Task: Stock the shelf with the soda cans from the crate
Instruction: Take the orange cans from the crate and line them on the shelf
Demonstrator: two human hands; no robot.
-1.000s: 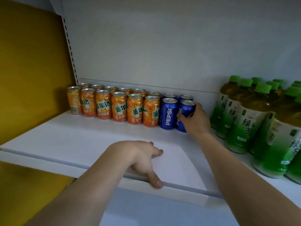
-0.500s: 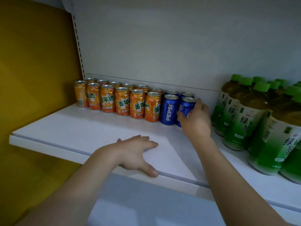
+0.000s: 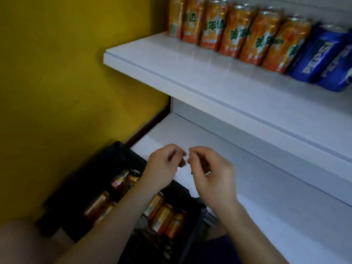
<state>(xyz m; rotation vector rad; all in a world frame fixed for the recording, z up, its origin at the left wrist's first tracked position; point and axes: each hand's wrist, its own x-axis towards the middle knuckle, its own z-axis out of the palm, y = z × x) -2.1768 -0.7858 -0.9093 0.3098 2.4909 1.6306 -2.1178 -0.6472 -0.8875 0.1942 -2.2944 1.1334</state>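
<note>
Left hand (image 3: 163, 164) and right hand (image 3: 211, 174) empty, fingers loosely curled, above black crate (image 3: 122, 159) of orange cans (image 3: 162, 216), shelf (image 3: 190, 73) stocked above.

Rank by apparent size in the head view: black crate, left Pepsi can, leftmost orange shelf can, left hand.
1. black crate
2. left Pepsi can
3. leftmost orange shelf can, top cropped
Left hand looks about like the Pepsi can, but it's nearer the camera; unranked.

A yellow wall (image 3: 66, 73) fills the left of the frame. A dark baseboard (image 3: 146, 128) runs along its foot at centre. The light is dim, the view blurred.
</note>
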